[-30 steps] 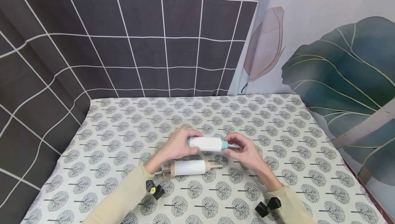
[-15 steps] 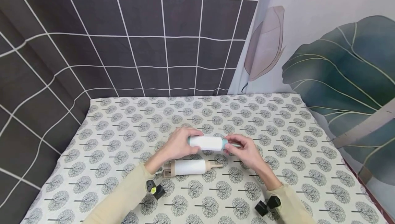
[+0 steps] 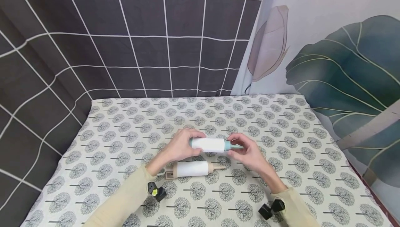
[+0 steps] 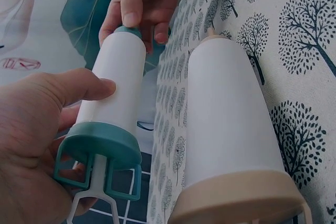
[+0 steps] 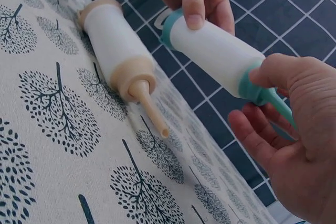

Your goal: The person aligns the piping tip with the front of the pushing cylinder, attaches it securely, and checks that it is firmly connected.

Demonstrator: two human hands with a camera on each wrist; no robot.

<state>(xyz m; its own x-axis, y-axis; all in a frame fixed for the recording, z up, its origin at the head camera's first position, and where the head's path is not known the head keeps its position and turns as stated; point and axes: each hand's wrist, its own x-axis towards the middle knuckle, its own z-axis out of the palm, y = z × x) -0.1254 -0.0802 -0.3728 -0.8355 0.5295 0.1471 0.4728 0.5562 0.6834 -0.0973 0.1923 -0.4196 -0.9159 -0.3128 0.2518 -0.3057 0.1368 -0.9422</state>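
Item 1, teal syringe (image 3: pixel 208 145): white barrel, teal collar and nozzle. I have it lifted off the table, lying level between both hands, just behind the second syringe. My left hand (image 3: pixel 178 148) wraps its plunger end, thumb laid along the barrel and fingers curled under the collar. My right hand (image 3: pixel 247 152) pinches the teal nozzle between thumb and fingertips, with the lower fingers loosely spread beneath it.

Item 2, beige syringe (image 3: pixel 190 169): same build, beige collar and nozzle. It lies flat on the cloth (image 3: pixel 281 129), nozzle to my right, untouched by either hand and close under my left wrist.

Item 3, cloth: tree-printed, covers the table.

Item 4, backdrop: dark grid fabric (image 3: pixel 125 29) behind and to my left; leaf-printed sheet (image 3: pixel 343 64) to my right.

Status, by my judgement: the teal unit is picked up and gripped at both ends, so the nozzle is what I am working on. It appears seated on the barrel, no gap showing. I cannot tell whether it is being tightened or loosened. The beige unit looks not yet handled.
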